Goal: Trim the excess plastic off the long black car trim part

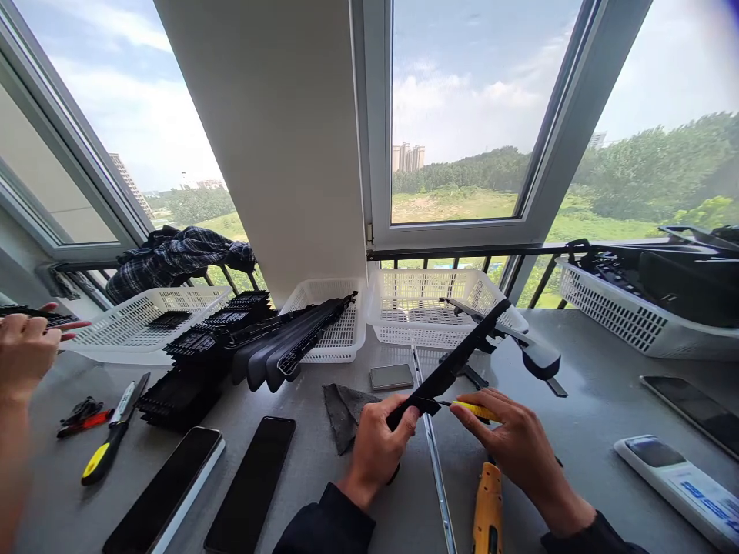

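Note:
My left hand (378,450) is closed round the lower end of a long black plastic strip (462,355), which slants up to the right over the table. In my right hand (513,438) is a yellow-handled tool (478,410), pinched between thumb and fingers. Its thin dark tip reaches the strip close to my left fingers; the exact kind of tip is too small to tell. Under my hands a narrow metal rail (436,469) lies on the table. A dark grey cloth (343,415) is beside my left hand, and an orange power tool (488,504) lies below my right.
White baskets (332,355) line the window side, with long black parts (271,358) and stacked black grids (188,392) at left. Several phones (251,485), a yellow-black knife (107,442) and a white handheld device (670,481) lie about. Another person's hand (28,346) is at far left.

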